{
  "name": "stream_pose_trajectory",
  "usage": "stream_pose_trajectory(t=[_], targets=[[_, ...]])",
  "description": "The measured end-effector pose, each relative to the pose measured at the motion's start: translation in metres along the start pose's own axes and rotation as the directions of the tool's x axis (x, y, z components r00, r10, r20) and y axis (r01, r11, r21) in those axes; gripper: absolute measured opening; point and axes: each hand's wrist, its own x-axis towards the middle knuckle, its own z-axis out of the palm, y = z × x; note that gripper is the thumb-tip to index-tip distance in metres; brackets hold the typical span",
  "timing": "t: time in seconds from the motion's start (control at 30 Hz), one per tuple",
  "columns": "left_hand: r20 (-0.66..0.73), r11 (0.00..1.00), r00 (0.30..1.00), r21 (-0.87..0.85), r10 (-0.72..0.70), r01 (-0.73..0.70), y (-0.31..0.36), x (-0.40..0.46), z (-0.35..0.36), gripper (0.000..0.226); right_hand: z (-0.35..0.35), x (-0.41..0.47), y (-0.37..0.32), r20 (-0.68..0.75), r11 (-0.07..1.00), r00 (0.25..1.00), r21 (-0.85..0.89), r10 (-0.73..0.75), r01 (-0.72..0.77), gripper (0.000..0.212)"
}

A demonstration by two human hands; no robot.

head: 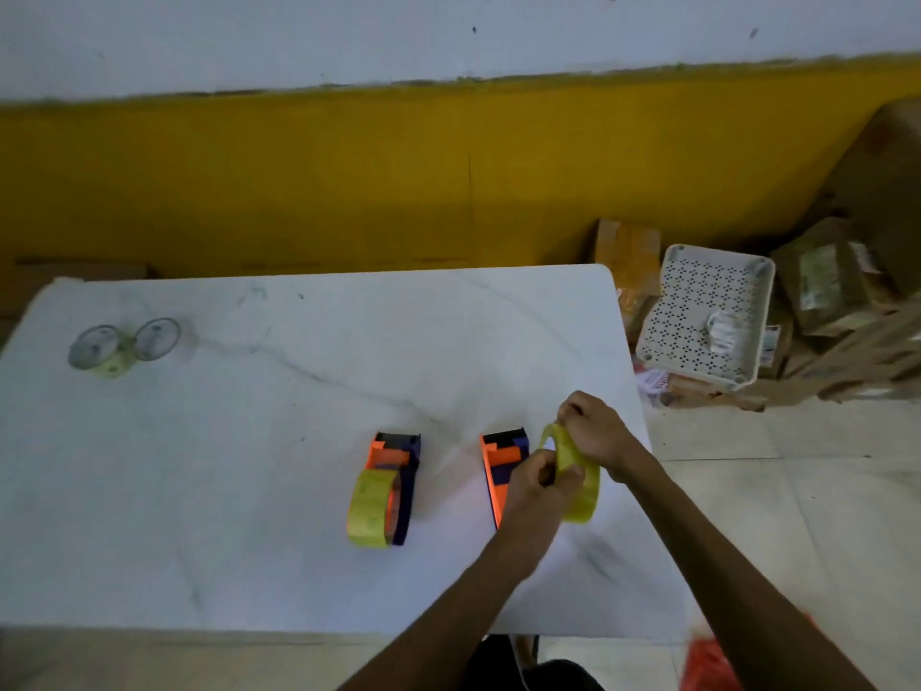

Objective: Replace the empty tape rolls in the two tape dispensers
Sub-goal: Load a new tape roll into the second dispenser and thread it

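Note:
Two orange and purple tape dispensers lie on the white table (249, 466). The left dispenser (398, 471) carries a full yellow tape roll (366, 511) at its near end. The right dispenser (501, 471) has no roll on it, and my left forearm covers its near end. Just right of it I hold a yellow tape roll (580, 483) upright in both hands. My left hand (536, 478) pinches its near rim. My right hand (595, 431) grips its far top edge. Two clear, empty-looking rolls (124, 344) lie at the table's far left.
A white perforated plastic basket (707, 316) rests tilted on cardboard boxes and parcels (822, 286) on the floor right of the table. A yellow wall band (398, 182) runs behind the table. Something red (707, 665) sits on the tiled floor at the lower right.

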Motion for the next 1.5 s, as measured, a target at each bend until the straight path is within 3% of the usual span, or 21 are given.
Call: stream_pose_trajectory(t=[0.17,0.27,0.33,0.47,0.6,0.77,0.9,1.1,1.23,1.5], targets=[[-0.024,0.998,0.998,0.034,-0.059,0.060,-0.001,-0.006,0.005,0.003,0.008,0.007,0.014,0.103,0.999,0.994,0.001,0.041,-0.041,0.018],[0.094,0.990,0.989,0.088,-0.116,0.107,-0.003,-0.008,-0.002,0.032,0.012,0.013,0.021,0.207,0.996,0.977,0.057,0.050,-0.063,0.016],[0.090,0.980,0.994,0.193,-0.059,0.041,-0.009,-0.007,-0.010,0.024,0.017,0.017,0.026,0.247,0.994,0.966,0.059,0.074,-0.091,0.017],[-0.146,0.963,0.983,0.259,0.110,-0.069,-0.019,-0.005,-0.031,0.006,0.031,0.020,0.030,0.157,0.992,0.984,-0.103,0.086,-0.070,0.018],[-0.375,0.931,0.919,0.365,0.122,0.025,-0.039,-0.001,-0.063,0.022,0.047,0.011,0.029,0.051,0.984,0.999,-0.178,0.008,0.002,0.017],[-0.247,0.864,0.969,0.484,-0.017,0.139,-0.063,0.000,-0.077,0.010,0.059,0.004,0.024,0.022,0.994,0.999,-0.093,-0.047,0.049,0.013],[-0.214,0.849,0.976,0.523,0.042,0.078,-0.069,0.000,-0.079,0.021,0.060,0.001,0.021,0.017,0.988,0.996,-0.125,-0.089,0.091,0.015],[-0.209,0.936,0.972,0.350,0.108,-0.029,-0.039,0.010,-0.086,0.019,0.062,0.004,0.019,0.028,0.981,0.995,-0.167,-0.094,0.097,0.028],[-0.195,0.931,0.974,0.363,0.111,-0.034,-0.035,0.014,-0.090,0.028,0.067,0.003,0.014,0.027,0.981,0.995,-0.166,-0.097,0.100,0.032],[-0.185,0.937,0.977,0.346,0.106,-0.036,-0.045,0.009,-0.093,0.022,0.070,0.004,0.008,0.028,0.979,0.993,-0.166,-0.115,0.118,0.028]])
